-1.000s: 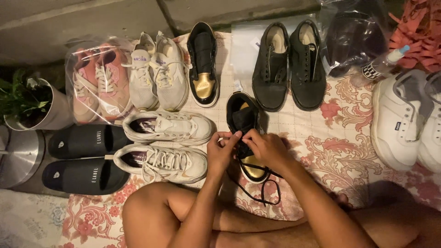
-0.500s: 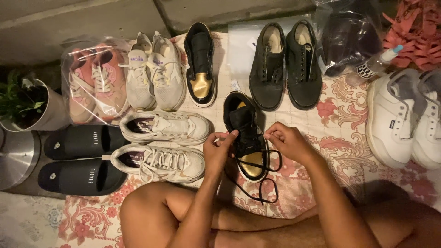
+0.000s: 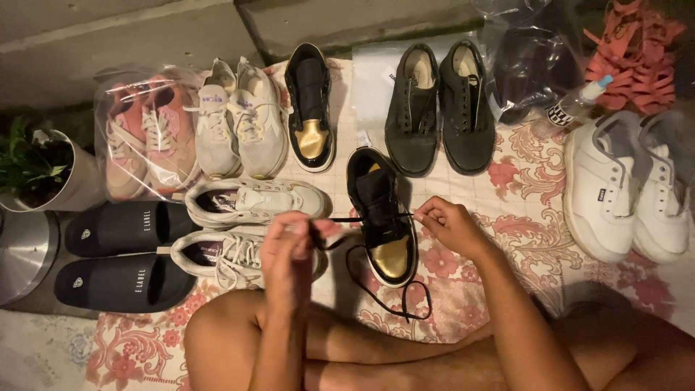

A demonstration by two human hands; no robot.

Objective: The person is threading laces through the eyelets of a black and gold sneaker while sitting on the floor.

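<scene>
Black-and-gold high-top shoe (image 3: 380,217) lies near the middle of the flowered cloth (image 3: 536,217), toe towards me, its twin (image 3: 310,108) up by the far edge. I judge the lacing step is in hand: my left hand (image 3: 289,250) pinches one end of the black lace (image 3: 347,219) and draws it sideways, taut across the tongue, while my right hand (image 3: 449,224) is closed at the shoe's other side, probably on the other end, though I cannot see it clearly. Slack lace loops on the cloth below the toe. Next I would need even tension and the following eyelet found. The shoe looks glossy black with a shiny gold toe cap.
</scene>
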